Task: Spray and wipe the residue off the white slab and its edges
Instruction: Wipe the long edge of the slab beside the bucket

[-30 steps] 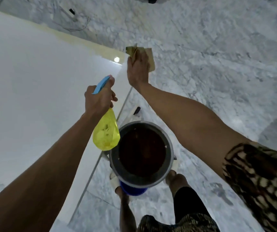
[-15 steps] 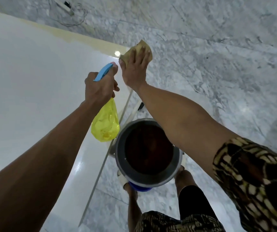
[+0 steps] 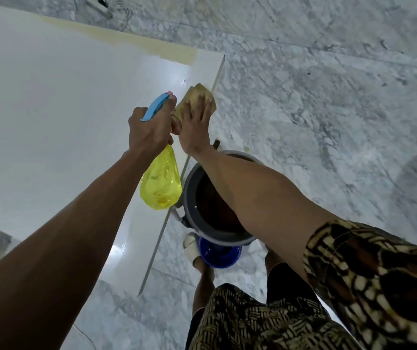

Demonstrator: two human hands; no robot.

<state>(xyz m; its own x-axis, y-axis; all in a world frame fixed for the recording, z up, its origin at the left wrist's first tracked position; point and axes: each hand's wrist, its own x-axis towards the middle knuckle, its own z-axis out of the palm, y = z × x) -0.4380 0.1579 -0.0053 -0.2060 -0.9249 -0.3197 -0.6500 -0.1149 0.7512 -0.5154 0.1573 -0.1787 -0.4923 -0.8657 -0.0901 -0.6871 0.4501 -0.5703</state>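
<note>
Fingers (image 3: 203, 107) of the right hand (image 3: 196, 127) press flat on a tan cloth (image 3: 193, 96) atop the glossy white slab (image 3: 63, 97).

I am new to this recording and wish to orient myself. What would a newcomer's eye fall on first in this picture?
First, the yellow spray bottle with its blue trigger, gripped by the left hand in the middle of the view, over the white slab. Right beside it, the right hand presses a tan cloth flat near the slab's right edge. Below the right forearm, a grey bucket of dark liquid stands on the marble floor.
</note>
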